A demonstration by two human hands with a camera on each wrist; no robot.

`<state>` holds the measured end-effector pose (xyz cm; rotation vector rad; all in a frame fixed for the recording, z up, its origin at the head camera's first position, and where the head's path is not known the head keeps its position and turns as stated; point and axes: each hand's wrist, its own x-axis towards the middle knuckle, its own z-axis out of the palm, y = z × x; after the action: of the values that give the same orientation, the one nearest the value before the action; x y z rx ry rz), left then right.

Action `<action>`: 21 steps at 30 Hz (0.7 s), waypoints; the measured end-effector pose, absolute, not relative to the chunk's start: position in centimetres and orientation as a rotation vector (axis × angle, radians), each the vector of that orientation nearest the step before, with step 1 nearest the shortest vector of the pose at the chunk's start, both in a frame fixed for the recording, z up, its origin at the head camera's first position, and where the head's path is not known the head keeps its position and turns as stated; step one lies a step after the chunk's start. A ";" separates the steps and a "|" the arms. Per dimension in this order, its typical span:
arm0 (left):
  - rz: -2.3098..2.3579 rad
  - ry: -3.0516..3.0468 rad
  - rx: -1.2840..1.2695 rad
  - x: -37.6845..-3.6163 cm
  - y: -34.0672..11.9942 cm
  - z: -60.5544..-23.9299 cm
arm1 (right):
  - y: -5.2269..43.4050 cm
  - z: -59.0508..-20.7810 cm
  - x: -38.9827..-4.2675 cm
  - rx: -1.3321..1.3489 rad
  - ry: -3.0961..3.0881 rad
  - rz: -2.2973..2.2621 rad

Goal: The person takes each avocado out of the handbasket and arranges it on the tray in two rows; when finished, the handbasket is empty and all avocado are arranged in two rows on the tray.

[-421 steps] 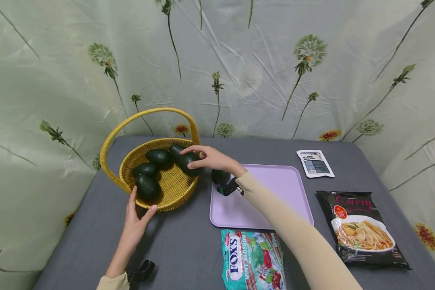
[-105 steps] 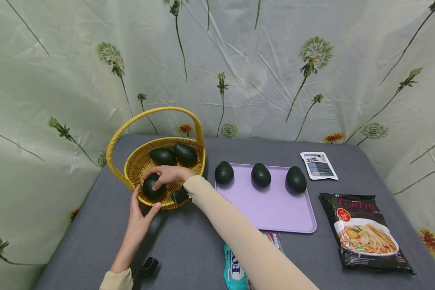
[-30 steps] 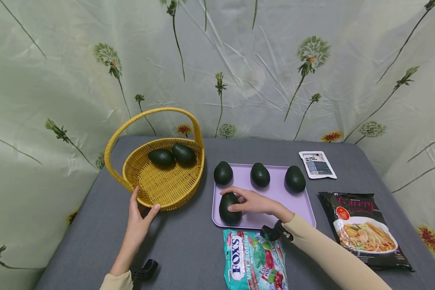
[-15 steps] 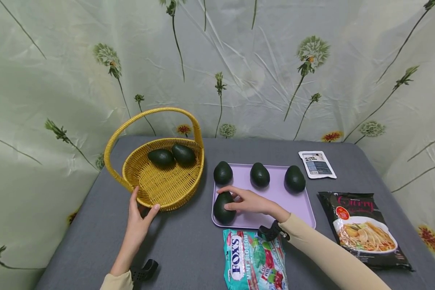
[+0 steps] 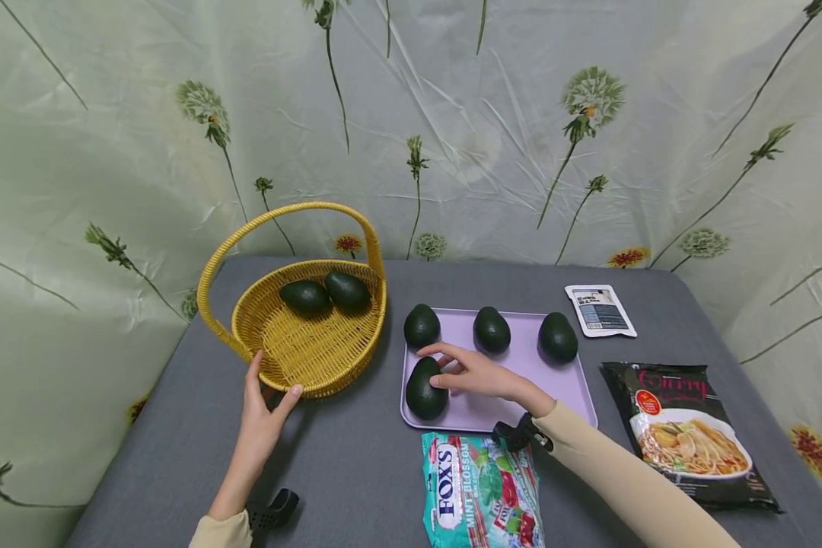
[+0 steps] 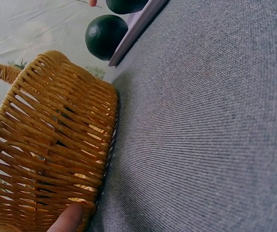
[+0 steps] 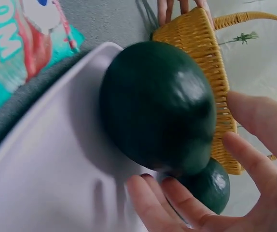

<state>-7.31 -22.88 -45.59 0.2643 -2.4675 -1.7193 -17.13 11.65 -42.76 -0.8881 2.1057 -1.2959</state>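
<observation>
In the head view, your left hand (image 5: 260, 418) grips the near wall of the basket (image 5: 308, 354), index finger up by the rim and thumb lower down, probably to steady it on the table (image 5: 356, 472). Two dark avocados lie together at the back of the basket. Your right hand (image 5: 479, 377) is over the tray (image 5: 520, 403), by the avocado (image 5: 425, 390) at the tray's near left corner. Three more stand spaced along the far side, with this one in front of the leftmost, so it looks like you are setting out neat rows. Below the tray, the bag (image 5: 479, 491) reads FOX'S and MINT BLOSSOM; to the right, the black packet (image 5: 685, 438) says Curry above a noodle picture. The white pouch (image 5: 599, 310) carries dark print too small to read.

In the left wrist view, your thumb presses low on the woven wall and fingertips show at the far edge, a hold that seems meant to keep the basket from sliding. Two avocados show at the tray's edge beyond.

In the right wrist view, your fingers are spread loosely around the avocado, not clenched; it lies on the tray, which seems to bear its weight. You cannot tell here whether a fingertip touches it. Only part of the bag's lettering shows, an O and an M.
</observation>
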 end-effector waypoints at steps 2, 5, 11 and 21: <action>-1.718 -2.465 0.261 -7.3 -22.9 -45.6 | 11.7 -42.4 -17.3 -0.883 2.141 -1.304; -1.711 -2.467 0.260 -7.3 -22.9 -45.7 | 11.6 -42.0 -17.8 -0.884 2.192 -1.330; -1.712 -2.467 0.257 -7.3 -22.8 -45.7 | 10.8 -40.9 -19.6 -0.924 2.222 -1.447; -1.718 -2.475 0.266 -7.3 -22.9 -45.6 | 5.6 -38.8 -24.0 -0.978 2.107 -1.552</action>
<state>-7.29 -22.90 -45.63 0.2656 -2.4746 -1.7177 -24.02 5.61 -38.79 -0.9780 2.1071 -1.5522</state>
